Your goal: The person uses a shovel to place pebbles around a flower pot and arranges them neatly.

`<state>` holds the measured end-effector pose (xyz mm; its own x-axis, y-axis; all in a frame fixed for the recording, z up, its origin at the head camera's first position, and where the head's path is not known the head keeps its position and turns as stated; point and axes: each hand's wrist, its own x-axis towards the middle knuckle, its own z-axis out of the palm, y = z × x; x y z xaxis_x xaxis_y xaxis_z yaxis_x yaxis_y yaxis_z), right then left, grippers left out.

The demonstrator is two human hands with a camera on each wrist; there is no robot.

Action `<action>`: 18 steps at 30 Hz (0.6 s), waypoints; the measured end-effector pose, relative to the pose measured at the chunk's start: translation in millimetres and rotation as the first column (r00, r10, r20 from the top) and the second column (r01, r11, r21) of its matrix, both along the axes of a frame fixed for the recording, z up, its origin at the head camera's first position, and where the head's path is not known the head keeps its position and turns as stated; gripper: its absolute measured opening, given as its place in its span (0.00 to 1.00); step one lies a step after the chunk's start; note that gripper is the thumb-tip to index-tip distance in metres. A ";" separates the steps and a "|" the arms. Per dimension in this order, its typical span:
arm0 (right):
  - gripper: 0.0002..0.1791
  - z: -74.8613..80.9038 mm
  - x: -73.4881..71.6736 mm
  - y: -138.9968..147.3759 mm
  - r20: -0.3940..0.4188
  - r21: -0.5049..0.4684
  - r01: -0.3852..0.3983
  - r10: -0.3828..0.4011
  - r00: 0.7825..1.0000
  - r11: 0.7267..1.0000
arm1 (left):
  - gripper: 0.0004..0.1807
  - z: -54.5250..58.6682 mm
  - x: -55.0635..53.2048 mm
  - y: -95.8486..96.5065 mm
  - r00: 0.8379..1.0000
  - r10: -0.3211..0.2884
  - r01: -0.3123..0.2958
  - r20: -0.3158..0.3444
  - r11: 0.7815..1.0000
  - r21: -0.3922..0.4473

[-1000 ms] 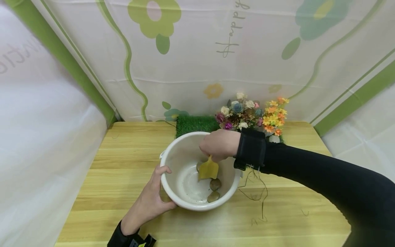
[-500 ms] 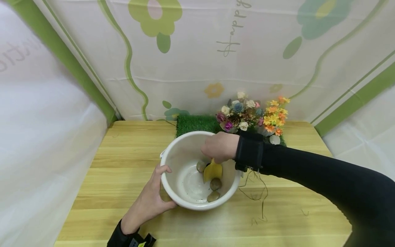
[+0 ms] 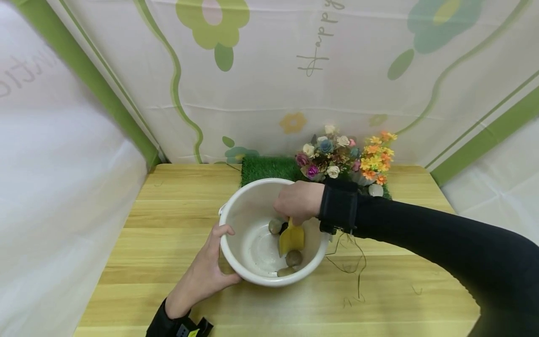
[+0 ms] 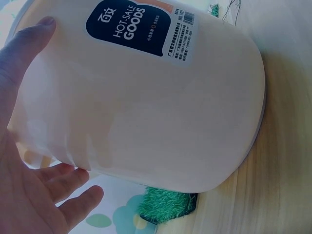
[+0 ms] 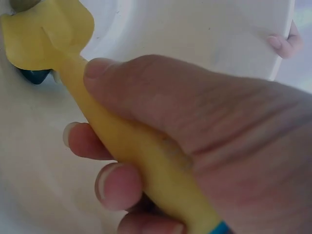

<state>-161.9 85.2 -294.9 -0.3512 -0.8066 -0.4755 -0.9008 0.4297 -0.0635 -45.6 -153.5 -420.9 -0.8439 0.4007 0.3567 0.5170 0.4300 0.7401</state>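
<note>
A white bucket (image 3: 269, 282) stands on the wooden table. My left hand (image 3: 210, 267) grips its left side, one finger hooked over the rim, the thumb against the outer wall; a printed label (image 4: 131, 24) shows there in the left wrist view. Reaching inside, my right hand (image 3: 298, 200) grips a yellow toy shovel (image 5: 146, 156) by its handle, thumb along the top. The shovel's blade (image 3: 292, 239) points down near the bottom, right at a round brown stone (image 3: 294, 258). A flatter stone (image 3: 286, 271) lies nearer, a greyish one (image 3: 275, 226) farther left, beside a dark piece (image 5: 35, 76).
Behind the bucket lies an artificial grass mat (image 3: 269, 169). Mixed artificial flowers (image 3: 326, 154) and an orange-yellow bunch (image 3: 376, 159) stand at the back right, by a pale stone (image 3: 376, 190). Thin dark strands (image 3: 358, 269) lie right of the bucket. Printed cloth (image 3: 261, 93) hangs behind the table.
The shovel's blade has moved right and toward the near side inside the bucket. The two near stones have shifted, and the greyish stone and dark piece have come into fuller view. My left hand stays put.
</note>
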 end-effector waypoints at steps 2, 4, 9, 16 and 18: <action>0.21 0.2 -0.1 -0.5 0.002 0.001 -0.009 0.009 1.000 1.000 | 0.45 -0.5 -0.4 0.0 1.000 0.000 0.000 -0.006 1.000 0.005; 0.21 0.4 -0.3 -0.9 0.006 0.003 -0.014 0.014 1.000 1.000 | 0.45 -1.1 -0.7 0.1 1.000 -0.001 0.002 -0.015 1.000 0.011; 0.21 0.4 -1.4 -1.0 0.023 0.005 -0.022 0.022 0.999 1.000 | 0.45 -1.6 -1.5 0.5 1.000 -0.001 0.002 -0.020 1.000 0.018; 0.22 1.7 -1.6 -3.7 0.049 0.018 -0.049 0.048 0.998 0.999 | 0.46 -3.4 -2.0 0.2 1.000 -0.004 0.005 -0.020 1.000 0.022; 0.22 1.9 -2.1 -4.2 0.053 0.022 -0.051 0.050 0.997 0.998 | 0.46 -4.2 -2.4 -0.1 1.000 -0.006 0.006 -0.022 1.000 0.025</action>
